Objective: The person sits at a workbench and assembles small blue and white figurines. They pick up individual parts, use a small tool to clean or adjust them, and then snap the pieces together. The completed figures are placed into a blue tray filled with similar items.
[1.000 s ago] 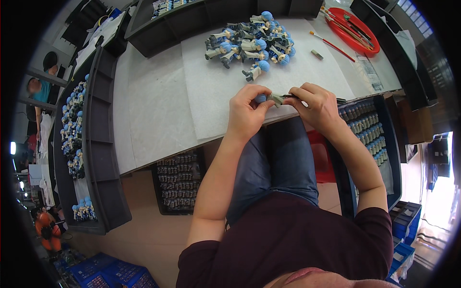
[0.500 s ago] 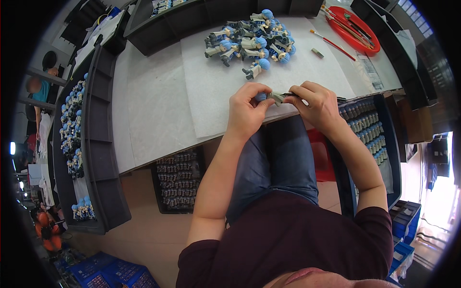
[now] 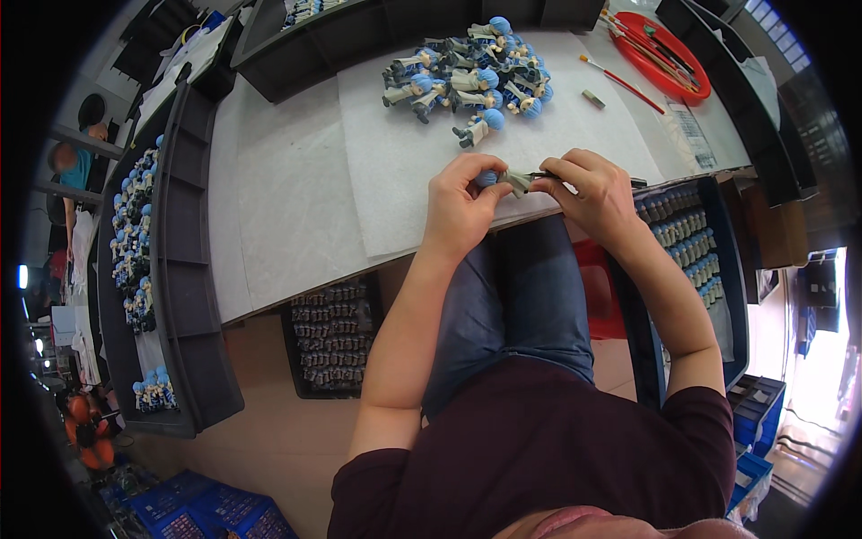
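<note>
Just above the table's front edge, my left hand (image 3: 460,205) pinches a small figurine (image 3: 515,181) with blue hair and a pale grey-white body. Its head lies partly hidden by my fingers, and its lower end points toward my other hand. My right hand (image 3: 593,190) is closed around a slim dark pen-like tool (image 3: 638,183), whose back end sticks out past the knuckles. The tool's front end meets the figurine's body; its exact kind I cannot make out. Farther back lies a heap of similar blue-haired figurines (image 3: 485,79), with a single figurine (image 3: 479,128) nearest me.
A white sheet (image 3: 386,189) covers the table. At the far right are a red dish (image 3: 703,83) of brushes, a red brush (image 3: 633,92) and a small grey block (image 3: 593,99). Black trays (image 3: 184,269) of figurines flank me, and another tray (image 3: 334,393) sits below the table.
The figurine has turned slightly between my fingers and my left thumb has shifted. The tool's back end shows a little more beyond my right hand.
</note>
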Tool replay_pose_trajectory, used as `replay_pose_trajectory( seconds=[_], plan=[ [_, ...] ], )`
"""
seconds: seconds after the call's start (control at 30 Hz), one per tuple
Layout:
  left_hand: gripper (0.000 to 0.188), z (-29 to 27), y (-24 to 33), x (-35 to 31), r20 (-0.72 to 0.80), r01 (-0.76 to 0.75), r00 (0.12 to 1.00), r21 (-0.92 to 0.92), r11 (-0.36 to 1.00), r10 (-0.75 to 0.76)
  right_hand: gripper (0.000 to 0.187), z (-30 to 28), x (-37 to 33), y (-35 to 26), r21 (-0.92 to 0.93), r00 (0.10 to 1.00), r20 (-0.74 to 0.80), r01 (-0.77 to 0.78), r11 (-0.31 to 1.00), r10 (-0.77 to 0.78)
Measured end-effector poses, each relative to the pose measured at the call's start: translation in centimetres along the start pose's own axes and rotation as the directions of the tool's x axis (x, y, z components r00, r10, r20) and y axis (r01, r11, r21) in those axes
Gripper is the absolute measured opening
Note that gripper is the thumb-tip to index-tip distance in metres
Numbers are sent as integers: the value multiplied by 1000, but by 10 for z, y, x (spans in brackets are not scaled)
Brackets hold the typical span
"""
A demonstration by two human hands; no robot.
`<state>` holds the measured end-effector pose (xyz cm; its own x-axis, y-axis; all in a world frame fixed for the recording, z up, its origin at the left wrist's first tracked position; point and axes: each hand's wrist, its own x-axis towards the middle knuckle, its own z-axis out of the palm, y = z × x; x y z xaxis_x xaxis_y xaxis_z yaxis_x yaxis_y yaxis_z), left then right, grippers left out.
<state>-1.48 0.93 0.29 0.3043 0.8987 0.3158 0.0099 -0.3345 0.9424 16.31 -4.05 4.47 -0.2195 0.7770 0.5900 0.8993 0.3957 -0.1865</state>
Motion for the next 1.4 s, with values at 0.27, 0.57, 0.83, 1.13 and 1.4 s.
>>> replay_pose_trajectory(
  seconds=[0.27, 0.57, 0.83, 1.13, 1.4],
  plan=[
    [19, -14, 14, 9, 209, 126, 968, 86, 988, -141, 21, -7, 6, 17, 117, 963, 69, 252, 961, -261],
    [22, -24, 8, 15, 378, 149, 917, -21, 989, -130, 25, 3, 14, 26, 147, 901, 21, 426, 892, -434],
    [26, -25, 0, 16, 386, 95, 920, -34, 995, -75, 25, 9, 18, 32, 137, 875, -24, 482, 865, -484],
    [27, -25, 2, 16, 378, 76, 923, 8, 997, -73, 24, 6, 22, 28, 99, 861, -3, 506, 857, -508],
    [26, -25, 3, 15, 375, 76, 925, -15, 997, -65, 23, 5, 23, 27, 77, 853, 28, 518, 852, -522]
  ],
)
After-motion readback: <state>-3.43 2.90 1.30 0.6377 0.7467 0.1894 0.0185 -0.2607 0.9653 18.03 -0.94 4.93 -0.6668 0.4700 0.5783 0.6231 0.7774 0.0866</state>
